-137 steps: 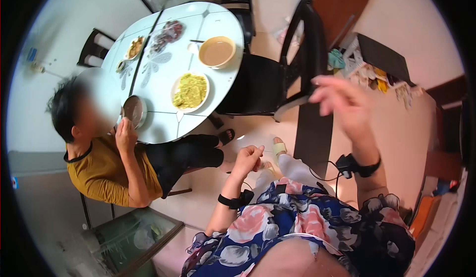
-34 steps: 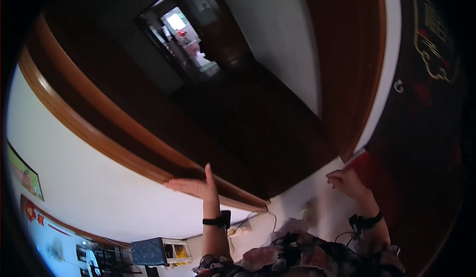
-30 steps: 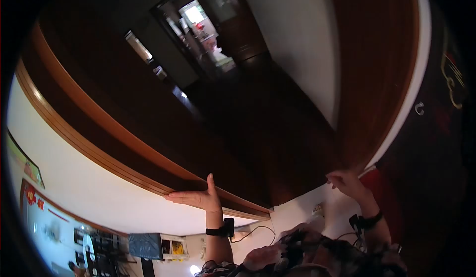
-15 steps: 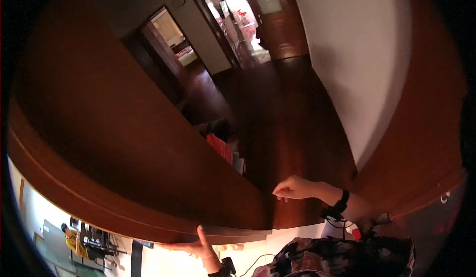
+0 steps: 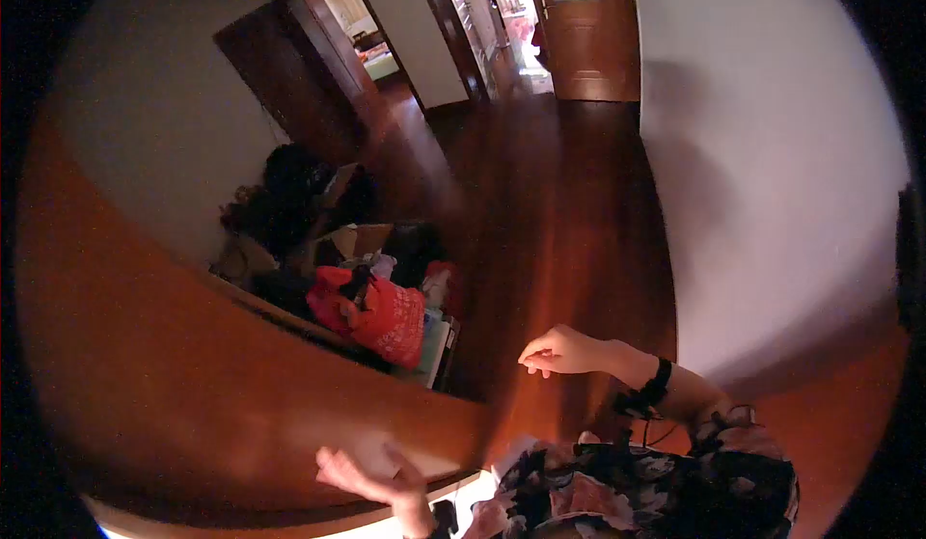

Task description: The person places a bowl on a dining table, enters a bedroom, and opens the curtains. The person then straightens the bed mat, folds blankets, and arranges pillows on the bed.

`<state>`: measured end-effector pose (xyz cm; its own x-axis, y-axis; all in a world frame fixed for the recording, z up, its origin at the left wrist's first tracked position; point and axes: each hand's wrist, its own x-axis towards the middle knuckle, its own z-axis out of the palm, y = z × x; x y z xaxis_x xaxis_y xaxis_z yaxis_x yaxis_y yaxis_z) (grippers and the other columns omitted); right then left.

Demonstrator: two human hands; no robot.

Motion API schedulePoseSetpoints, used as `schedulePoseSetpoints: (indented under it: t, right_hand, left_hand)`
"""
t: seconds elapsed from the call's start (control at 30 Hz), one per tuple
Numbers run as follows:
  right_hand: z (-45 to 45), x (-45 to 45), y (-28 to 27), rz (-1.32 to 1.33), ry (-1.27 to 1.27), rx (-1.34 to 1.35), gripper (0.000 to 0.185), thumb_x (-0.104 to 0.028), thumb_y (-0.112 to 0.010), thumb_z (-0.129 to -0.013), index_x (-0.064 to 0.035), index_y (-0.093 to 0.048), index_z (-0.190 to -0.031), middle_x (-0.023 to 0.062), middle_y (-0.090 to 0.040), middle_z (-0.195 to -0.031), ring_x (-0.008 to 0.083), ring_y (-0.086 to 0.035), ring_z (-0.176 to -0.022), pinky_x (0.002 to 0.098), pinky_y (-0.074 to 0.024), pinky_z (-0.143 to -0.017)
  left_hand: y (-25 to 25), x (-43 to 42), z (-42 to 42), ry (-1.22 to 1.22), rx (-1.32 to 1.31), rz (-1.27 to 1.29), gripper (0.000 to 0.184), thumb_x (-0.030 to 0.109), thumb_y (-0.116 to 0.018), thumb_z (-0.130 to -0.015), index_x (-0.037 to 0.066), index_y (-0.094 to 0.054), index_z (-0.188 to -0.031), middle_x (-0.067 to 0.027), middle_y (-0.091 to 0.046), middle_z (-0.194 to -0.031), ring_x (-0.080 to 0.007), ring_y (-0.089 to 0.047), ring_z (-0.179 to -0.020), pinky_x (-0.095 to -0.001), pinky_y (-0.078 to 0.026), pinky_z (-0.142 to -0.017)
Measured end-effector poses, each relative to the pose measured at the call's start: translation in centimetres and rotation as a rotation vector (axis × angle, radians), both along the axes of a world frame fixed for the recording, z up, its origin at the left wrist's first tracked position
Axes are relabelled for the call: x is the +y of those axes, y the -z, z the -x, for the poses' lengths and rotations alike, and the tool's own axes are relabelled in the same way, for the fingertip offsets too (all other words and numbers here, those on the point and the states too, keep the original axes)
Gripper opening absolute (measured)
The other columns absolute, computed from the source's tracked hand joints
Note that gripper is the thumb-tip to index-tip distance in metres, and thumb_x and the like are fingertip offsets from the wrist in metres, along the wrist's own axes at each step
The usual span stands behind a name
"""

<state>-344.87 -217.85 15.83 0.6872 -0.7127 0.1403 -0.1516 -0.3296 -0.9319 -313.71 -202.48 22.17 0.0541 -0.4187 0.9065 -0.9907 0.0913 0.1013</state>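
My left hand (image 5: 371, 481) is low in the view, its fingers stretched out and its thumb apart. It is in front of a brown wooden panel (image 5: 241, 375), and I cannot tell whether the two touch. Over the dark floor, my right hand (image 5: 571, 350) hangs with its fingers curled in loosely, and nothing shows in them. A black band (image 5: 658, 385) circles the right wrist. Nearest to the right hand on the left side is a red printed bag (image 5: 391, 322), standing among piled things.
Dark wooden floor (image 5: 521, 211) runs ahead to two doorways and a brown door (image 5: 590, 47). A pale wall (image 5: 762, 153) borders the right. Against the left wall are an open cardboard box (image 5: 362, 240) and a dark heap (image 5: 289, 192).
The view has moved forward past the wooden panels, and the red bag and piled things have come into fuller sight. My left hand is lower, with its fingers still spread.
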Motion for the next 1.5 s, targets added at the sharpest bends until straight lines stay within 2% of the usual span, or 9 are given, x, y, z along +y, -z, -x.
schedulePoseSetpoints:
  t: [0.27, 0.53, 0.6, 0.63, 0.7, 0.73, 0.83, 1.23, 1.5]
  right_hand:
    - [8.5, -21.7, 6.9, 0.156, -0.214, 0.13, 0.024, -0.019, -0.049, -0.09, -0.0037, -0.062, -0.102, 0.0099, -0.065, -0.093, 0.0189, -0.063, -0.08, 0.0321, -0.051, -0.072]
    - [32.0, -36.9, 19.8, -0.314, 0.643, 0.68, 0.018, -0.009, -0.053, -0.083, -0.0049, -0.059, -0.1, 0.0063, -0.064, -0.076, 0.0176, -0.061, -0.063, 0.0297, -0.0482, -0.05]
    - [35.8, -36.9, 20.3, -0.497, 0.79, 0.604, 0.019, -0.006, -0.053, -0.081, -0.0052, -0.059, -0.099, 0.0054, -0.063, -0.072, 0.0173, -0.061, -0.058, 0.0291, -0.0475, -0.045]
    - [35.4, -37.6, 18.3, -0.677, 0.833, 0.614, 0.012, -0.009, -0.055, -0.081, -0.0041, -0.059, -0.092, 0.0056, -0.062, -0.066, 0.0172, -0.06, -0.055, 0.0297, -0.0475, -0.045]
    - [36.5, -39.5, 18.7, -0.797, 0.538, 0.909, 0.01, -0.012, -0.059, -0.08, -0.0022, -0.06, -0.082, 0.0069, -0.06, -0.06, 0.0174, -0.059, -0.054, 0.0303, -0.0478, -0.048]
    - [38.7, -40.5, 22.2, -0.661, 0.186, 1.117, 0.013, -0.014, -0.06, -0.08, -0.0015, -0.061, -0.078, 0.0081, -0.06, -0.06, 0.0176, -0.06, -0.055, 0.0303, -0.0481, -0.049]
    - [37.6, -45.4, 17.9, -1.279, 0.674, 0.577, 0.032, -0.032, -0.056, -0.084, -0.0006, -0.065, -0.086, 0.0049, -0.066, -0.074, 0.0183, -0.061, -0.062, 0.0352, -0.0495, -0.055]
    - [39.2, -117.7, -0.5, -0.516, 0.495, 0.528, 0.03, -0.03, -0.056, -0.085, -0.0009, -0.064, -0.089, 0.0058, -0.065, -0.078, 0.0182, -0.061, -0.066, 0.0336, -0.0495, -0.057]
    - [29.9, -143.6, -1.1, -0.453, 0.359, 0.463, 0.029, -0.028, -0.055, -0.086, -0.0012, -0.063, -0.091, 0.0064, -0.065, -0.081, 0.0181, -0.062, -0.068, 0.0325, -0.0496, -0.059]
  left_hand:
    - [14.8, -24.7, 4.1, 0.418, 0.068, -1.717, 0.079, 0.052, -0.06, -0.077, -0.008, -0.044, -0.125, -0.0278, -0.048, -0.124, -0.0366, -0.047, -0.117, -0.0393, -0.037, -0.098]
    - [18.6, -56.1, 7.1, 0.712, 0.391, -1.592, 0.055, 0.048, -0.06, -0.08, -0.002, -0.056, -0.102, -0.0224, -0.063, -0.095, -0.0363, -0.061, -0.088, -0.0383, -0.048, -0.077]
    - [22.9, -62.8, 8.0, 0.898, 1.627, -1.304, 0.037, 0.039, -0.059, -0.082, 0.005, -0.057, -0.095, -0.0169, -0.064, -0.081, -0.03, -0.063, -0.076, -0.0375, -0.048, -0.064]
    - [25.0, -66.2, 7.3, 0.887, 1.63, -1.309, 0.037, 0.039, -0.059, -0.082, 0.005, -0.057, -0.095, -0.0169, -0.064, -0.081, -0.03, -0.063, -0.076, -0.0375, -0.048, -0.064]
    - [29.1, -71.7, 5.7, 0.665, 0.109, -1.509, 0.025, 0.033, -0.059, -0.084, 0.009, -0.056, -0.091, -0.0106, -0.065, -0.08, -0.0243, -0.064, -0.072, -0.0345, -0.047, -0.058]
    - [32.2, -74.2, 5.4, 0.655, 0.111, -1.511, 0.025, 0.033, -0.059, -0.084, 0.009, -0.056, -0.091, -0.0106, -0.065, -0.08, -0.0243, -0.064, -0.072, -0.0345, -0.047, -0.058]
    - [32.4, -80.9, 5.4, 0.395, 0.804, -1.688, 0.025, 0.033, -0.058, -0.084, 0.008, -0.057, -0.091, -0.0109, -0.065, -0.081, -0.0243, -0.064, -0.074, -0.0346, -0.047, -0.059]
    - [17.1, -98.7, 12.6, -0.237, 1.704, -1.59, 0.026, 0.03, -0.057, -0.085, 0.006, -0.059, -0.094, -0.0123, -0.065, -0.085, -0.0243, -0.063, -0.078, -0.0347, -0.047, -0.066]
    - [20.2, -132.2, 10.0, -0.115, 1.656, -1.48, 0.028, 0.029, -0.056, -0.085, 0.004, -0.061, -0.095, -0.0132, -0.065, -0.087, -0.0243, -0.062, -0.082, -0.0348, -0.047, -0.07]
